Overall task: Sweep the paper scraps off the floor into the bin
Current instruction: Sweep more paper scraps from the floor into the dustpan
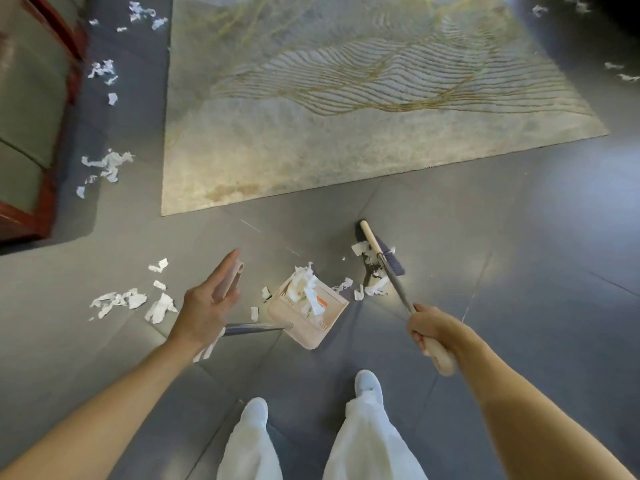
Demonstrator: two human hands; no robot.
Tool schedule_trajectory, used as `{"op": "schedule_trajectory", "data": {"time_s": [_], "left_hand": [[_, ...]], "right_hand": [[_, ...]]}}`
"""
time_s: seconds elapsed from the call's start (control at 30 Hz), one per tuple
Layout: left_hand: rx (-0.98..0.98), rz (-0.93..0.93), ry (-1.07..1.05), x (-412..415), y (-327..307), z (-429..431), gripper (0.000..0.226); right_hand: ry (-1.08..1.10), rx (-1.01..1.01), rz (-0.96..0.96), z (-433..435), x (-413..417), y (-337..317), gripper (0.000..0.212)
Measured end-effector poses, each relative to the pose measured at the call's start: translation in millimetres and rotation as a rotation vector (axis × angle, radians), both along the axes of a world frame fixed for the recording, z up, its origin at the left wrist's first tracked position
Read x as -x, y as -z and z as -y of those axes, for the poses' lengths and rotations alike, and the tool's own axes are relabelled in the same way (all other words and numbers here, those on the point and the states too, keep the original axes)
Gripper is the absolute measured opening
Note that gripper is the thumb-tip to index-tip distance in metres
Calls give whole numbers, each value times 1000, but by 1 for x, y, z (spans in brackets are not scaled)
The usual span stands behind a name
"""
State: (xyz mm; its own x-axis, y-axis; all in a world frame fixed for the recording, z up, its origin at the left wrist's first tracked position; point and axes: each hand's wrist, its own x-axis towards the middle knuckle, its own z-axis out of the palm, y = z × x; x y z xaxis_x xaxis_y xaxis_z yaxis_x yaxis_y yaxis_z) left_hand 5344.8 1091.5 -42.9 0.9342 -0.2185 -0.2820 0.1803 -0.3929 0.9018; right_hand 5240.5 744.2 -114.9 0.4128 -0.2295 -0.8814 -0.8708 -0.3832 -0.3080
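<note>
A pink dustpan sits on the grey tile floor in front of my feet, with torn white paper scraps piled in it. Its long handle runs left under my left hand. That hand's fingers lie stretched along the pink grip. My right hand is shut on the broom handle. The dark broom head rests on the floor to the right of the pan, with more scraps lying against it. Another loose scrap cluster lies left of my left hand.
A large pale rug covers the floor ahead. A red wooden seat with green cushions stands at the left. Scraps lie along the strip between them, and others lie at the far right. My white shoes stand below the pan.
</note>
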Motion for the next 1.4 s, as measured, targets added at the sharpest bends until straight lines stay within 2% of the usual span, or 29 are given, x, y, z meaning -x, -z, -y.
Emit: {"op": "schedule_trajectory", "data": {"time_s": [0.17, 0.3, 0.43, 0.5, 0.7, 0.87, 1.03, 1.13, 1.23, 1.4], "left_hand": [[-61, -4, 150, -9, 4, -59, 76], [-69, 6, 225, -9, 5, -97, 76], [-56, -17, 242, -4, 9, -123, 67], [-40, -44, 241, 0, 10, -129, 66], [-73, -29, 197, 14, 14, -120, 61], [-106, -30, 192, 33, 21, -100, 65], [-133, 11, 141, 58, 14, -50, 61], [-83, -25, 19, 71, 19, -18, 77], [-68, -47, -151, 90, 32, 10, 87], [-115, 3, -323, 132, 31, 61, 80]], "right_hand": [[2, 14, -24, -107, 12, -23, 41], [192, -64, -14, -169, 31, -26, 44], [392, -58, 51, -203, 53, -44, 37], [419, -40, 88, -212, 59, -55, 33], [311, 126, 124, -202, 64, -58, 39], [218, 160, 111, -166, 54, -50, 45], [83, 149, 135, -114, 17, -42, 29], [-44, 136, 123, -76, -9, -35, 19], [-228, 112, 96, -40, -30, -27, 39], [-595, 94, 58, 4, -42, -22, 53]]}}
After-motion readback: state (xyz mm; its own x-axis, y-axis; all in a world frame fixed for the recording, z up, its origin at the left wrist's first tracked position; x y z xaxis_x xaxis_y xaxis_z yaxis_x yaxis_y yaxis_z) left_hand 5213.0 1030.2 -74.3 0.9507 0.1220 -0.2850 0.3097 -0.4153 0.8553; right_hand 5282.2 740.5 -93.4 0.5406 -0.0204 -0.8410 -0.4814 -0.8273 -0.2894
